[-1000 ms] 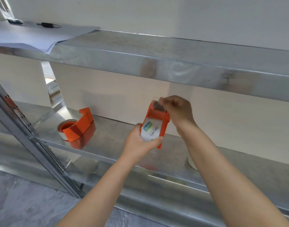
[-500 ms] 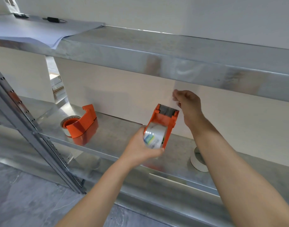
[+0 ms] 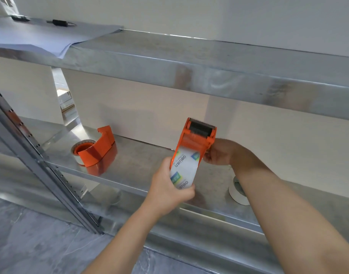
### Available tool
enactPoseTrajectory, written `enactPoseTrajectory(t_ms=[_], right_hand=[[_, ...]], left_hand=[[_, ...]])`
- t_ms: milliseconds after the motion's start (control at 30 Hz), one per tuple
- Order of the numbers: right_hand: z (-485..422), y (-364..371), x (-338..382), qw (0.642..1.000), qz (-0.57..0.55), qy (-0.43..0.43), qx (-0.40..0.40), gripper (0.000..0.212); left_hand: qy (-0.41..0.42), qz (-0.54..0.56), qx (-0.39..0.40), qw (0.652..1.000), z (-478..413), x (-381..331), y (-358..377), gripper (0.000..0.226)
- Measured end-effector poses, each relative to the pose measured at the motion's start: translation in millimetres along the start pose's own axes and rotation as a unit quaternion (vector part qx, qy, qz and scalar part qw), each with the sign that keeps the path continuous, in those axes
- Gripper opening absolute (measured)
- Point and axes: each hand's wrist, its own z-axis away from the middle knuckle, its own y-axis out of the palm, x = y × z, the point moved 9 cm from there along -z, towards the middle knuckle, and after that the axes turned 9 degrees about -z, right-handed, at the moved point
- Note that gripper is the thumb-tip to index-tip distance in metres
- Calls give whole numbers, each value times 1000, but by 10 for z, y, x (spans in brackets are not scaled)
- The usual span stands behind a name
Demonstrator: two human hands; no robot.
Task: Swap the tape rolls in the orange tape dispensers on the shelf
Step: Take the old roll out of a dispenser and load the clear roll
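Observation:
I hold an orange tape dispenser (image 3: pixel 197 140) upright above the middle shelf (image 3: pixel 142 155), its toothed cutter on top. A clear printed tape roll (image 3: pixel 182 171) sits in it. My left hand (image 3: pixel 169 186) grips the roll and the dispenser's lower end from the left. My right hand (image 3: pixel 219 152) holds the dispenser's right side by the fingers. A second orange dispenser (image 3: pixel 99 149) lies on the shelf to the left with a roll (image 3: pixel 78 153) in it. A loose white roll (image 3: pixel 238 191) rests on the shelf, partly hidden behind my right forearm.
The metal upper shelf (image 3: pixel 209 74) overhangs just above the dispenser, with paper sheets (image 3: pixel 41 39) and a black clip (image 3: pixel 60 22) on its left end. A slanted perforated upright (image 3: pixel 41 165) stands at the left. White wall panels back the shelf; grey floor lies below.
My right hand dropped from the dispenser's cutter end, where it pulled tape up, to the dispenser's right side. The dispenser now stands more upright, with the roll's printed face turned toward me.

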Motion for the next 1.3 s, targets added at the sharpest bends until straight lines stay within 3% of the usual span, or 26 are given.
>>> enactPoseTrajectory(t_ms=[100, 200, 267, 333, 467, 633, 867, 933, 967, 1000, 1067, 1133, 1200, 1300], right_hand=[[18, 5, -283, 999, -5, 40, 25, 19], [10, -32, -449, 999, 6, 46, -11, 12], [-10, -35, -499, 1000, -13, 7, -20, 18], [-3, -1, -541, 995, -90, -41, 4, 30], [144, 102, -610, 963, -248, -86, 59, 33], [286, 196, -685, 960, -245, -123, 61, 31], [359, 280, -823, 960, -224, -166, -7, 21], [385, 223, -802, 956, -229, -183, -32, 28], [401, 211, -789, 955, -229, -185, -35, 32], [413, 191, -778, 954, -228, -190, -40, 30], [453, 143, -765, 947, -237, -208, -56, 13], [487, 76, -758, 938, -243, -232, -85, 8], [505, 4, -772, 934, -229, -248, -120, 9], [471, -93, -872, 930, -225, -242, -163, 10]], left_hand=[[17, 18, -14, 1000, -59, -62, -81, 45], [15, 57, -20, 998, -123, -63, -131, 49], [-6, 99, -28, 995, -152, 14, -146, 49], [-39, 166, -32, 985, -189, 150, -146, 48], [-90, 263, -12, 961, -256, 374, -63, 43], [-135, 342, 13, 930, -306, 564, 105, 18], [-216, 495, 31, 841, -315, 843, 440, 10], [-217, 528, 58, 819, -315, 839, 506, 7], [-208, 541, 64, 813, -334, 836, 506, 24], [-213, 537, 77, 813, -336, 845, 521, 39], [-228, 485, 95, 839, -351, 913, 575, 34], [-249, 339, 94, 902, -377, 993, 601, 27], [-266, 183, 83, 943, -446, 1116, 583, 38], [-273, 41, 115, 954, -551, 1324, 598, 70]])
